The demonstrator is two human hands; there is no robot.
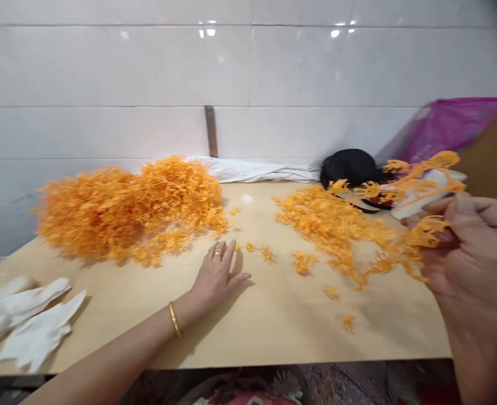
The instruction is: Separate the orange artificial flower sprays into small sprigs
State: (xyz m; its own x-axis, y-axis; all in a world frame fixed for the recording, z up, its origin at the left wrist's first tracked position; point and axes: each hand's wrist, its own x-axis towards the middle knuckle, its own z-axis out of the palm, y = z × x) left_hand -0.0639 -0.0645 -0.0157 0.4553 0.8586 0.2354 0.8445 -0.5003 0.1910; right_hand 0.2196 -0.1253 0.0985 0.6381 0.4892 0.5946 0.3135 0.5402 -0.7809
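Observation:
My right hand (pixel 476 253), close to the camera at the right, pinches a branching orange plastic sprig (pixel 425 166) between thumb and fingers. Several frilly ends hang off it towards a loose pile of small orange plastic pieces (pixel 328 219) on the table. My left hand (pixel 217 273) lies palm down at the table's middle, fingers stretched and holding nothing. Just beyond its fingertips is a small orange piece (pixel 249 247), one of several scattered rightward. A much larger orange heap (pixel 126 208) rises to the left of that hand.
Crumpled white gloves or cloths (pixel 37 320) lie at the table's left front. Along the tiled wall are a white cloth (pixel 261 170), an upright metal strip (pixel 211 132), a black rounded object (pixel 347 166) and a purple plastic sheet (pixel 446 126). The table's front edge (pixel 299 363) runs below my hands.

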